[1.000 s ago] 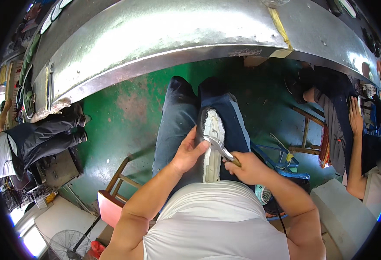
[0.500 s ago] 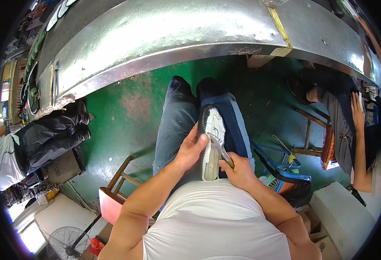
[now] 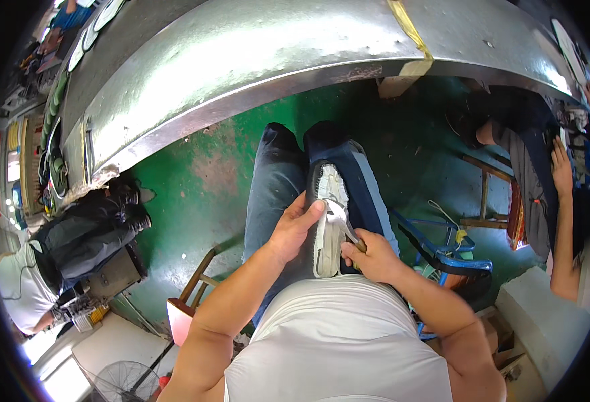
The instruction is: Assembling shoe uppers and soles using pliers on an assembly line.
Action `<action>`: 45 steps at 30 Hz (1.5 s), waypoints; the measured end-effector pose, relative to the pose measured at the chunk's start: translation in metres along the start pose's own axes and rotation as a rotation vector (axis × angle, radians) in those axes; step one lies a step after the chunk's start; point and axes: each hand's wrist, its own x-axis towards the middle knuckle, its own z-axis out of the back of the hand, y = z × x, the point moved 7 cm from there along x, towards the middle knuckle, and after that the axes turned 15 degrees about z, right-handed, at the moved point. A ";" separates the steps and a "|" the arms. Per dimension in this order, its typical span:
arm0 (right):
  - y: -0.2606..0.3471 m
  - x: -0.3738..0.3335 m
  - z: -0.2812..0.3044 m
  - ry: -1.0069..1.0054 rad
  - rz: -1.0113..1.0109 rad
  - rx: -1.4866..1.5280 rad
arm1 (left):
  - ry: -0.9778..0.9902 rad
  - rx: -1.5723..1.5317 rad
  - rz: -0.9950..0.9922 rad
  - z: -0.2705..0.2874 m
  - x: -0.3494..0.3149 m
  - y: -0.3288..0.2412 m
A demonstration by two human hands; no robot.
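A shoe upper (image 3: 332, 181), black outside with a pale gathered edge and white underside, lies bottom up along my right thigh. My left hand (image 3: 295, 228) grips its left side, the thumb over the edge by the tool head. In my closed right hand (image 3: 375, 256) is a metal hand tool (image 3: 339, 218) with a curved silver head and a brownish handle. The head rests at the middle of the shoe's underside. My fingers hide most of the handle, and I cannot tell whether the tool has jaws.
A metal-topped bench (image 3: 241, 47) curves ahead of my knees, with yellow tape (image 3: 407, 25) over its edge. A blue-framed chair (image 3: 452, 258) stands at my right, a wooden stool (image 3: 191, 295) at my left. Co-workers sit on both sides. A fan (image 3: 124, 382) is at lower left.
The tool's handle has swung slightly, and its head has turned against the shoe's underside. My left thumb has shifted a little upward. The surroundings have moved in the view as my head turned.
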 end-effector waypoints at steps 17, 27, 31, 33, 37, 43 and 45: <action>0.070 0.029 0.072 0.094 0.248 -0.219 | -0.344 0.299 0.008 -0.012 0.007 -0.006; 0.082 0.042 0.054 0.284 0.355 -0.820 | -0.349 0.389 0.085 -0.015 -0.001 -0.012; 0.069 0.046 0.058 0.253 0.263 -0.786 | -0.338 0.458 0.080 -0.013 0.002 -0.011; 0.056 0.034 0.058 0.240 0.160 -0.691 | -0.284 0.412 0.111 -0.007 0.006 -0.004; 0.061 -0.004 0.064 0.333 -0.010 -0.499 | -0.183 0.375 0.246 -0.004 0.004 -0.014; 0.053 -0.025 0.033 0.486 0.264 -0.655 | -0.124 0.383 0.259 0.003 0.020 -0.004; 0.064 -0.025 0.024 0.448 0.384 -0.905 | -0.122 0.414 0.238 0.002 0.022 -0.003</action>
